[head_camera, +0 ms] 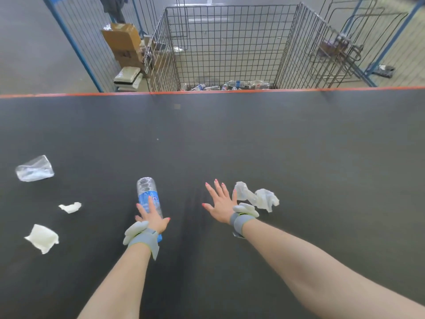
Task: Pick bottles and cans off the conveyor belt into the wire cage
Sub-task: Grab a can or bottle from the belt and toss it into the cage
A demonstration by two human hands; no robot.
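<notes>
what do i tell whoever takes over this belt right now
Left hand grips a water bottle over the conveyor belt.
Right hand open, fingers spread, holding nothing, beside crumpled plastic.
Wire cage stands past the belt's far edge, a few bottles on its floor.
Left: get the held bottle into the cage. Also in view: a clear cup and paper scraps, no cans.

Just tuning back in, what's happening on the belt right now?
A person is working the conveyor belt. The left hand grips a clear water bottle with a blue label. The right hand is open, its digits spread, beside crumpled plastic. The wire cage beyond the far edge already holds a few bottles.
</notes>
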